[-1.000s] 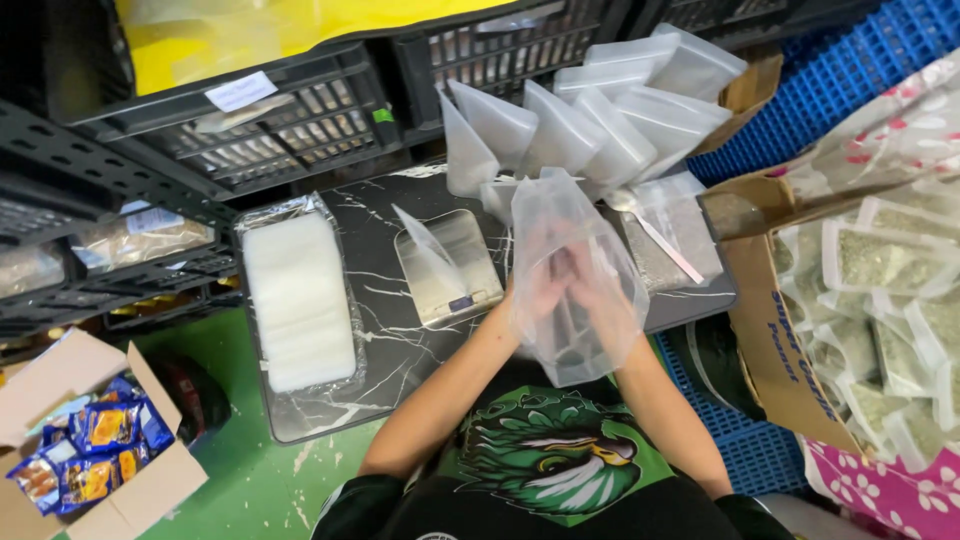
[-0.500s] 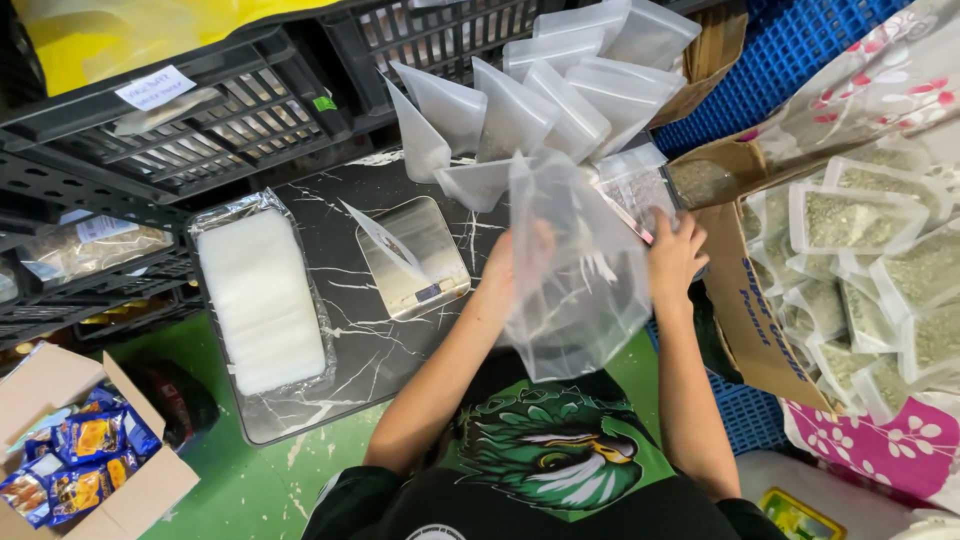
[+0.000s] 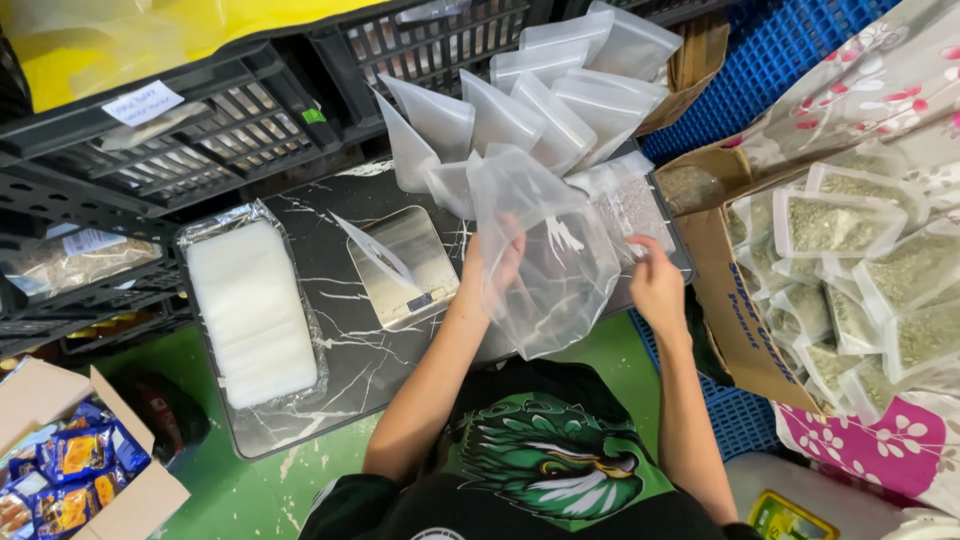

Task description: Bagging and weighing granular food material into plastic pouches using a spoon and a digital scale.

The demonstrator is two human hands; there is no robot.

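My left hand [image 3: 488, 268] grips a large clear plastic bag [image 3: 550, 280] and holds it upright and open over the black marbled tabletop [image 3: 340, 350]. The hand shows through the film. My right hand [image 3: 658, 285] hovers just right of the bag with its fingers curled. Its fingertips are close to a flat pouch of greenish herb [image 3: 628, 205] lying on the table. I cannot tell whether they pinch anything. Left of the bag is a small steel scale [image 3: 410, 270] with an empty pouch [image 3: 368, 250] leaning on it.
A wrapped stack of white pouches [image 3: 250, 310] lies at the table's left. Several empty frosted pouches [image 3: 520, 105] fan out behind. Black crates [image 3: 200, 130] stand at the back, and a blue crate [image 3: 790, 60] is at the top right. A cardboard box [image 3: 735, 300] of filled herb pouches [image 3: 850, 260] is at the right, and a box of snack packets [image 3: 70, 465] sits at the bottom left.
Both hands were together inside the bag. The right hand came out, reached to the pouch at the right, then drew back a little. The left hand keeps the bag raised.
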